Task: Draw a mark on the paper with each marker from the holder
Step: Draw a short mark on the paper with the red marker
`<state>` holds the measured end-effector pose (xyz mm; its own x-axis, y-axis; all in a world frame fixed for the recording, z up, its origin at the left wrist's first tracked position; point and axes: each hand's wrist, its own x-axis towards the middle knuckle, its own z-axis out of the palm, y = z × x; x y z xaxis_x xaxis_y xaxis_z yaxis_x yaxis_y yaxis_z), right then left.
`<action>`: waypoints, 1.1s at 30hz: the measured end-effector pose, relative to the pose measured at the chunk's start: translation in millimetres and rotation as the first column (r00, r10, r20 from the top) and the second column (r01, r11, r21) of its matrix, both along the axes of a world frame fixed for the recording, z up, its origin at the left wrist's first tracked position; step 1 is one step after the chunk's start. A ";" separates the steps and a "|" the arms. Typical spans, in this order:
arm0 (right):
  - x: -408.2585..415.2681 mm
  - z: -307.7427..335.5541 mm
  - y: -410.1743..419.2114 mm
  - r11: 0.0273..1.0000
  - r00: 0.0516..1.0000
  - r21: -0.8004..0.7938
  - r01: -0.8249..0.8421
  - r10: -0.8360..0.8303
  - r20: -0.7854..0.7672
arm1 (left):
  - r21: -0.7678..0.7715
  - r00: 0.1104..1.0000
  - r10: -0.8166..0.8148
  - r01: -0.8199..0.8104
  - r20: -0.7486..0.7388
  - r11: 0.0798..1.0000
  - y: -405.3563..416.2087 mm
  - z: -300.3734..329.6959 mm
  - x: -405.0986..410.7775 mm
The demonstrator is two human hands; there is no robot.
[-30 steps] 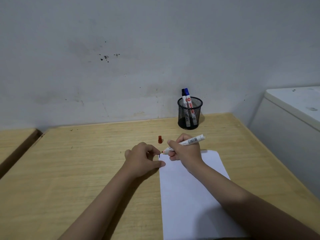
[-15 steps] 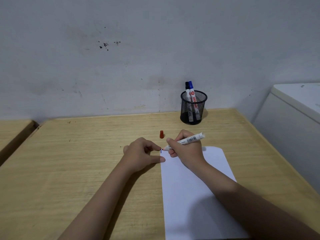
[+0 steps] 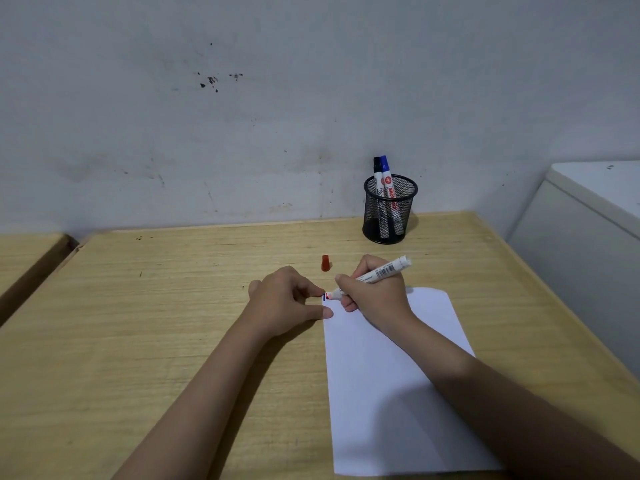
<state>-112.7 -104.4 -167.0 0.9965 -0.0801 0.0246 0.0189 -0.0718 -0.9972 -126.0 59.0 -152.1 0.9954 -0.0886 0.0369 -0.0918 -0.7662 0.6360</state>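
Note:
A white sheet of paper (image 3: 388, 375) lies on the wooden desk. My right hand (image 3: 377, 296) grips an uncapped red marker (image 3: 375, 275), its tip touching the paper's top left corner beside a short dark blue mark (image 3: 324, 297). My left hand (image 3: 287, 301) rests on the desk with fingertips pressing the paper's left edge. The marker's red cap (image 3: 325, 263) stands on the desk just beyond both hands. A black mesh holder (image 3: 389, 209) at the back contains a black-capped marker (image 3: 377, 174) and a blue-capped marker (image 3: 386, 171).
The desk (image 3: 156, 323) ends at a grey wall behind the holder. A white cabinet (image 3: 588, 237) stands close to the desk's right edge. A second wooden surface (image 3: 24, 258) sits at the far left past a gap.
The view has shifted slightly downward. The marker tip has stayed at the paper's top left corner, and both hands have barely moved.

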 end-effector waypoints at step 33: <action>-2.2 31.0 -17.2 0.816 0.966 0.519 0.255 -0.196 -0.166 | -0.611 0.999 0.034 -0.037 -0.017 0.791 -20.4 12.9 39.6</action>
<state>-114.9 -121.7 -136.0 0.9435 -0.2740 -0.1863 -0.0338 0.4798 -0.8767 -86.4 38.6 -139.2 0.9977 -0.0139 0.0661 -0.0675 -0.2205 0.9731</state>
